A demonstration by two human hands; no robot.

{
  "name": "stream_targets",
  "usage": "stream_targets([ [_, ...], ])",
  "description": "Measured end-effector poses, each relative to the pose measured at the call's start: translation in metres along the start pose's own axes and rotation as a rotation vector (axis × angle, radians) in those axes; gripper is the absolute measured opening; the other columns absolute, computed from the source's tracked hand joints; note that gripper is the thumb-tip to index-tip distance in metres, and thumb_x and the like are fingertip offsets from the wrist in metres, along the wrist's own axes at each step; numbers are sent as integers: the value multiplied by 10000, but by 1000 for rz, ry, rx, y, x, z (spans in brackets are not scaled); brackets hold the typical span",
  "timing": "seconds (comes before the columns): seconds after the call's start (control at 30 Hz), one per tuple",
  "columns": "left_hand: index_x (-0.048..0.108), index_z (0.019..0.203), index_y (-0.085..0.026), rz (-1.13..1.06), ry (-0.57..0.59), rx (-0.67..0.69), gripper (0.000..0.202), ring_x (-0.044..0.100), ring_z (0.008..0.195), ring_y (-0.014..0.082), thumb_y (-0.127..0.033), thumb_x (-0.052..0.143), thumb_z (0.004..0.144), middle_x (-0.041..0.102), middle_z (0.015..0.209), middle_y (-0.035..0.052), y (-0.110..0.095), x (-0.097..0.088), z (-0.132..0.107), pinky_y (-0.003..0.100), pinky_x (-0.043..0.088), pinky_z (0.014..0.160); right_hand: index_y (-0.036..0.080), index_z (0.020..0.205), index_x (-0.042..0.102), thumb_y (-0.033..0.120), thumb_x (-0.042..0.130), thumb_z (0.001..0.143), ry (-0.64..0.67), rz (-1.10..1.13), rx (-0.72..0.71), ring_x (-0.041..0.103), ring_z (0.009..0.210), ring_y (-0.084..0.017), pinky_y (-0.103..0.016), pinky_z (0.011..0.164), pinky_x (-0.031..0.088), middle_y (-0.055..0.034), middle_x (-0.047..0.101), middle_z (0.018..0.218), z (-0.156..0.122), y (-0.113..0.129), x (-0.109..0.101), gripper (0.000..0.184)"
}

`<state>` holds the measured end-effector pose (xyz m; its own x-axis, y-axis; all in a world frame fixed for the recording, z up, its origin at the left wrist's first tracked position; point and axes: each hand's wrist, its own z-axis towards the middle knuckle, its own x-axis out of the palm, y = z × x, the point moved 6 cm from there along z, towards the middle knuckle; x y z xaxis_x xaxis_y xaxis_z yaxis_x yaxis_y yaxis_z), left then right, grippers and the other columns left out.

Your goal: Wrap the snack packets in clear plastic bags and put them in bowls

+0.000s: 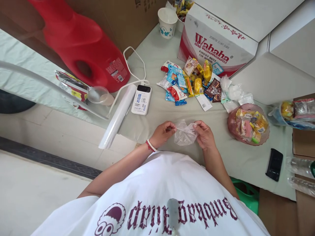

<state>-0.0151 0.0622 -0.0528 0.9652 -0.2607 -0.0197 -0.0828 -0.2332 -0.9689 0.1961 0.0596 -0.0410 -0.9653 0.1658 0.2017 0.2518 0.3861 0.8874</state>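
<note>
A clear plastic bag (184,134) is stretched between my two hands just above the near edge of the table. My left hand (163,132), with a beaded bracelet at the wrist, pinches one side of its rim. The opposite side is gripped between the thumb and fingers of my right hand (204,132). What the bag holds, if anything, I cannot make out. Beyond my hands lies a pile of wrapped snacks (188,82). To the right of my right hand, a pink glass bowl (232,129) contains several wrapped snacks.
A white power bank (141,100) with a cable lies beside a roll of plastic film (118,116). A large red jug (91,49) stands at the left. At the back are a paper cup (167,23) and a Wahaha carton (214,42). A black phone (274,165) lies at right.
</note>
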Motion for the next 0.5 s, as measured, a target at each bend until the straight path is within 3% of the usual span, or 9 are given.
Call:
stream_targets([
  [0.13, 557, 867, -212, -271, -73, -29, 356, 647, 813, 162, -519, 733, 825, 683, 815, 3, 2, -11, 2, 292, 492, 790, 240, 822, 617, 438, 913, 656, -121, 72, -81, 512, 624, -108, -247, 566, 439, 38, 611, 752, -3, 5, -37, 393],
  [0.27, 501, 882, -231, -349, -264, -21, 374, 590, 634, 122, -530, 722, 847, 623, 728, -39, 6, -28, 5, 257, 466, 648, 230, 815, 612, 457, 905, 648, -256, 5, -74, 467, 588, -101, -236, 512, 363, 38, 590, 716, -17, -4, -74, 407],
  [0.37, 497, 874, -235, -257, -372, 11, 342, 479, 517, 93, -503, 710, 864, 524, 663, -73, 4, -37, 6, 238, 387, 534, 208, 852, 665, 507, 830, 726, -343, -386, -101, 483, 614, -128, -268, 558, 396, 12, 613, 726, -34, 2, -95, 364],
  [0.43, 507, 879, -235, -203, -382, 10, 328, 437, 501, 85, -500, 699, 873, 497, 672, -75, 2, -37, 6, 236, 360, 505, 202, 929, 696, 505, 756, 812, -457, -697, -257, 539, 696, -163, -318, 663, 468, -24, 661, 828, -46, 25, -100, 330],
  [0.5, 519, 882, -232, -178, -344, 17, 331, 423, 513, 84, -511, 696, 874, 499, 690, -69, -2, -32, 5, 236, 362, 508, 213, 1034, 707, 477, 691, 887, -494, -871, -464, 600, 844, -206, -376, 799, 509, -67, 692, 988, -54, 50, -85, 303],
])
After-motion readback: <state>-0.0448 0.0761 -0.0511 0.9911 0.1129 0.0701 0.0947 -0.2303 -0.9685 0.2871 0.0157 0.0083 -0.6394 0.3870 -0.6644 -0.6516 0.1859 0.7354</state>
